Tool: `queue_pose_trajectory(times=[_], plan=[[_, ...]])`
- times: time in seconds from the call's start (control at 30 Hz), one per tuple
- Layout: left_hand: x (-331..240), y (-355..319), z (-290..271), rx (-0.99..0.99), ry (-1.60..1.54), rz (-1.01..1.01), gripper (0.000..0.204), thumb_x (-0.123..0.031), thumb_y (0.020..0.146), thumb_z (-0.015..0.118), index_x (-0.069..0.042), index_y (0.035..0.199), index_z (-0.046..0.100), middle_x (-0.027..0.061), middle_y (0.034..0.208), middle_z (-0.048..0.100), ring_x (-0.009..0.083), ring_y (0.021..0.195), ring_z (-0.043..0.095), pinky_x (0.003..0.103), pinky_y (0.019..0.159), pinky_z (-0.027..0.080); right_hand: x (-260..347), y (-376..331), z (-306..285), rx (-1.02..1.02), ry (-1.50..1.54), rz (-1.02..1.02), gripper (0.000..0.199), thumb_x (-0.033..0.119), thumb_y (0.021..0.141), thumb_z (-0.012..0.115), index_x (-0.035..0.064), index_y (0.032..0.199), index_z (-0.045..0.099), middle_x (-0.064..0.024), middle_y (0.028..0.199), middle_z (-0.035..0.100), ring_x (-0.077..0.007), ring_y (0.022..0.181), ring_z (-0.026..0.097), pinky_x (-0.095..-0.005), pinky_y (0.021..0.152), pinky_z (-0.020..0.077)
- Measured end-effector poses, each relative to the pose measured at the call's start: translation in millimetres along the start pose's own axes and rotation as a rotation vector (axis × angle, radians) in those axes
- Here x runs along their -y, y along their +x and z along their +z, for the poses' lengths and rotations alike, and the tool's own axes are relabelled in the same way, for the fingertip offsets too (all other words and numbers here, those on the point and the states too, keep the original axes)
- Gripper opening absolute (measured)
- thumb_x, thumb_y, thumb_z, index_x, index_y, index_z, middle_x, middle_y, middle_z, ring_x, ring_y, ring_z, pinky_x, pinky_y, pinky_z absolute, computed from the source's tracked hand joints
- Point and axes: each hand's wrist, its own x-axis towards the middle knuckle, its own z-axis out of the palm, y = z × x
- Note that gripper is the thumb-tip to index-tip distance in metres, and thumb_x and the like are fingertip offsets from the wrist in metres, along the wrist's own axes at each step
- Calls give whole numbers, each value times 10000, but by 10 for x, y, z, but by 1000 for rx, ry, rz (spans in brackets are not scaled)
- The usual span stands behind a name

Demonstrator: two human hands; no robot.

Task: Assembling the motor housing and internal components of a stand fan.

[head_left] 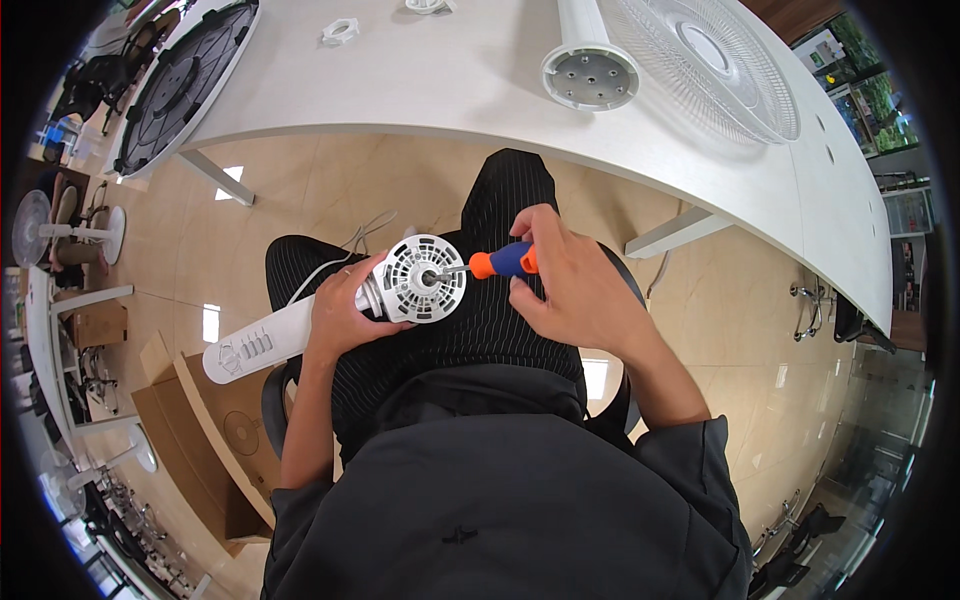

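A white fan motor housing (424, 302) with a round slotted face rests over my lap. Its long white control body (258, 343), with a row of buttons, reaches out to the left. My left hand (342, 312) is wrapped round the neck beside the housing. In my right hand (575, 280) is an orange and blue screwdriver (508, 261), gripped by its handle. The metal shaft points left, and its tip is at the hub in the middle of the slotted face. Whether the tip sits in a screw is too small to tell.
On the white table (440, 90) ahead lie a wire fan guard (760, 90), a white tube with a round base end (590, 78), a white ring nut (340, 32) and a black round base (185, 85). An open cardboard box (190, 440) stands on the floor at left.
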Motion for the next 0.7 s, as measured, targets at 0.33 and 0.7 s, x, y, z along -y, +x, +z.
queue_pose_trajectory(times=[0.33,0.7], plan=[[-1,-8,-10,-6,8,7,941,-311,485,984,-48,1318,634,139,1147,735,311,1003,712,409,924,544,99,-5,-4,69,-128,85,406,213,910,725,8,1172,491,-155,798,653,-360,682,670,-420,576,526],[-1,-21,-7,-26,4,-10,892,-365,517,968,-82,1301,650,121,1077,740,305,918,701,417,918,533,17,3,-10,30,-168,36,384,269,923,713,29,1158,527,-139,781,655,-341,649,668,-400,559,524]])
